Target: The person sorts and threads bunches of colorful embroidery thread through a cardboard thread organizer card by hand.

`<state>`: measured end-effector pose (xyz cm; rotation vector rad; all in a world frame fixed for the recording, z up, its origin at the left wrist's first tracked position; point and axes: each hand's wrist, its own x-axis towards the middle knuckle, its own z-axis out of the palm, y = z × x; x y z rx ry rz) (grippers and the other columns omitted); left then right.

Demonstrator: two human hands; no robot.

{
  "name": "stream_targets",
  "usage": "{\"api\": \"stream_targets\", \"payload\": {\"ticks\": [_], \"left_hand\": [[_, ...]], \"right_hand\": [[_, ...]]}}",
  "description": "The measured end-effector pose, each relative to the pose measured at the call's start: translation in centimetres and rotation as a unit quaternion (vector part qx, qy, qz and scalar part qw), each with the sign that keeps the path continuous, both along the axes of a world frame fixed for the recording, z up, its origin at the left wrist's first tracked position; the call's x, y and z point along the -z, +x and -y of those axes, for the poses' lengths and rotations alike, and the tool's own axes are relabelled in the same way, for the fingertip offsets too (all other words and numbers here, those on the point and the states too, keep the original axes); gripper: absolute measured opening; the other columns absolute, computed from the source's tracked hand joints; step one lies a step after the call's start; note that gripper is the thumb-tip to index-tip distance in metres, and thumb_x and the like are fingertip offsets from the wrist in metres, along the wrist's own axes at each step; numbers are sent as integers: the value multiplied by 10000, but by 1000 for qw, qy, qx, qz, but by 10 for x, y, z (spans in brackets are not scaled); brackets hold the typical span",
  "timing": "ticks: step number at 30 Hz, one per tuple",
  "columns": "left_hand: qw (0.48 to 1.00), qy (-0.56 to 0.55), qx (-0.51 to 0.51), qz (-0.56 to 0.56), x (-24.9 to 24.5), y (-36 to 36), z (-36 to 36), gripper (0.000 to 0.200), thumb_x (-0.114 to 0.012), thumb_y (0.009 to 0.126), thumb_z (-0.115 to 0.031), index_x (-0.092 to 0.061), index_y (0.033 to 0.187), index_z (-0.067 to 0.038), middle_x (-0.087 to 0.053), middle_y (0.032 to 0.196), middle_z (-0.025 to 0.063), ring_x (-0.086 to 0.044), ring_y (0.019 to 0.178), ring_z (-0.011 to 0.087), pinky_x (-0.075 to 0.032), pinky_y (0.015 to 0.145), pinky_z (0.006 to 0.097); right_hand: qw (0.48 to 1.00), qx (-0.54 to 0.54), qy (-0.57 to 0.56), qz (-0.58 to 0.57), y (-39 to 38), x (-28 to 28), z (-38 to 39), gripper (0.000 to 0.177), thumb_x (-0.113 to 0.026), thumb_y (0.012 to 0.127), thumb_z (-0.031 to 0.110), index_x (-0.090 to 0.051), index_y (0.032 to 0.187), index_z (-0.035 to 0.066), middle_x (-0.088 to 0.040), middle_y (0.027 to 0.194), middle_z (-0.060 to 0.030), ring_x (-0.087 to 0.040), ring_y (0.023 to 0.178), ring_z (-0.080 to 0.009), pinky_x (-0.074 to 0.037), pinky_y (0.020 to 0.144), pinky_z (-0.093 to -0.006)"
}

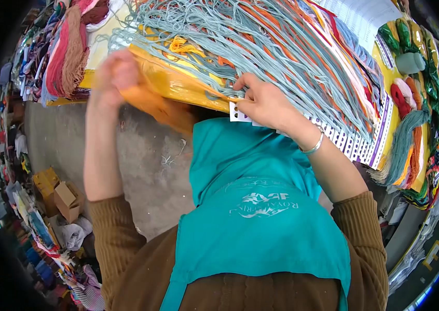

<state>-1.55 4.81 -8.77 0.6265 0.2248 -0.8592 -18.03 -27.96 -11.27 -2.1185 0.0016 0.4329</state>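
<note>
My left hand (118,78), smeared by motion, is raised at the table's front edge with its fingers closed round a bundle of orange thread (160,109). The bundle's lower end swings blurred below it. An orange strand stretches from that side toward my right hand (263,101). Thumb and forefinger of the right hand pinch the end of a white punched card (240,113), where the strand meets it; the exact grip is partly hidden. Under and beyond this hand spread many long grey-blue threads (266,57), mixed with orange, white and red ones.
The table edge is wrapped in yellow tape (178,83). More punched cards (352,145) line the front right. Red and brown hanks (69,52) hang at left. At right lie a thread cone (410,63), green hanks (429,78) and a printed sheet (362,18). Cardboard boxes (66,199) stand on the floor.
</note>
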Motion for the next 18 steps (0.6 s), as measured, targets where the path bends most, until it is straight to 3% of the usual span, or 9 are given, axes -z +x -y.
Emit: {"api": "stream_targets", "payload": {"ticks": [1,3,5,7,9,12,14,16,18], "left_hand": [[997,-74,16,14,-3,29,-16,226,-471,950,-163,-461,732,-106,-325,539,-69,-277,394,47,-257,350,219],[994,-73,-20,83,-2,76,-33,173,-509,952,-136,-581,811,-68,-353,564,-62,-303,435,46,-272,385,189],[971,101,-170,136,-18,99,-14,181,-504,963,-158,-629,916,-36,-374,575,-50,-329,474,51,-296,424,190],[890,318,-231,231,-16,100,-5,233,-509,970,-190,-643,1029,-9,-437,613,-27,-355,511,59,-322,469,195],[724,557,-192,358,2,93,-4,320,-522,975,-233,-625,1151,13,-543,678,5,-379,548,70,-353,521,205],[784,497,-173,330,-15,24,21,431,-549,969,-331,-580,1228,11,-668,894,71,-496,623,92,-431,609,223],[932,245,-143,226,-14,-15,18,513,-509,987,-312,-439,1381,10,-587,1282,166,-613,1004,185,-482,827,261],[965,95,-135,202,-17,-62,30,585,-443,1008,-334,-305,1466,1,-408,1463,198,-389,1368,295,-385,1047,373],[972,37,-117,203,-21,-94,38,626,-406,1016,-361,-220,1499,-10,-240,1557,186,-212,1455,309,-315,1105,444]], "right_hand": [[1000,-4,-6,3,0,-1,0,370,-596,785,127,-525,1139,48,-624,674,-77,-575,595,-188,-442,593,-344],[1000,-7,-14,7,0,-2,-2,359,-597,792,127,-528,1134,45,-621,666,-72,-577,594,-187,-443,592,-344],[1000,-6,-14,-1,0,-4,-2,365,-594,784,137,-537,1131,38,-625,674,-85,-594,625,-225,-450,610,-371],[1000,-4,-4,-19,1,-8,-2,393,-586,760,158,-551,1128,24,-636,698,-117,-627,687,-301,-465,649,-422],[1000,4,9,-17,-1,-8,-1,391,-587,761,154,-554,1129,25,-633,690,-111,-625,676,-292,-464,645,-419],[1000,9,22,-4,-2,-7,0,385,-592,766,152,-559,1130,27,-628,680,-101,-621,661,-277,-463,639,-411],[1000,11,27,3,-2,-6,0,383,-598,770,154,-560,1131,31,-626,677,-96,-617,654,-268,-463,637,-404],[999,11,30,7,-3,-4,-1,384,-605,774,158,-558,1135,34,-626,677,-93,-614,649,-262,-464,636,-398],[998,27,51,35,-6,-1,-6,297,-621,804,133,-583,1080,32,-621,671,-81,-603,596,-218,-458,587,-371]]}}
